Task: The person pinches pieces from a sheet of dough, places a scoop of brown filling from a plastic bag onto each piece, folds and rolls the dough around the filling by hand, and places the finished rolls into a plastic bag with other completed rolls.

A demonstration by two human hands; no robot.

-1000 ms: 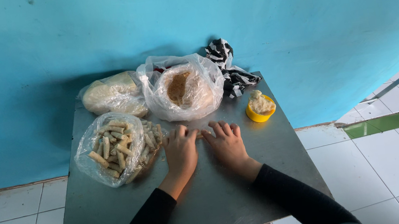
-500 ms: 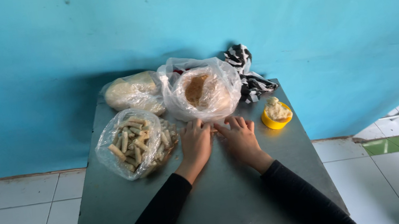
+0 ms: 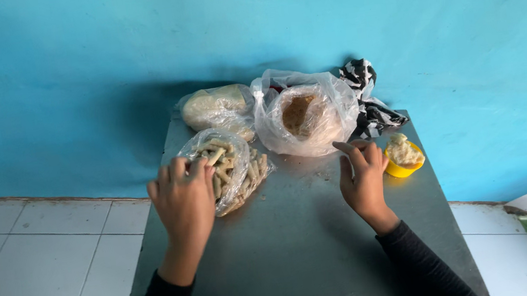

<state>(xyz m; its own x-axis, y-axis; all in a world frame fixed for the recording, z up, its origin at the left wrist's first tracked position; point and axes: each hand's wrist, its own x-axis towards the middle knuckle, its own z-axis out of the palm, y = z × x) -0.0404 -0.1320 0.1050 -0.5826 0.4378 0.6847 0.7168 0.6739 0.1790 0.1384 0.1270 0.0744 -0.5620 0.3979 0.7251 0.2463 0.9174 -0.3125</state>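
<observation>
1. Left hand (image 3: 184,202): back up, fingers loosely curled, holding nothing yet; fingertips touching the near-left edge of the stick bag (image 3: 230,166).
2. Right hand (image 3: 363,175): fingers loosely spread, empty, hovering just left of the yellow cup (image 3: 404,156); whether touching it, cannot tell.
3. Stick bag: clear plastic, full of pale short sticks, lying left of centre on the grey table (image 3: 304,251).
4. Yellow cup: near the right edge, heaped with a pale lump.
5. Crumb bag (image 3: 303,117): clear, puffed up, brownish inside, far centre, just beyond the right hand.
6. Dough bag (image 3: 217,108): far left, pale mass inside, touching the stick bag's far side.
7. Black-and-white bag (image 3: 366,104): crumpled, far right, against the blue wall (image 3: 63,72), behind the crumb bag.
8. White tiled floor (image 3: 35,266) on both sides of the table.
</observation>
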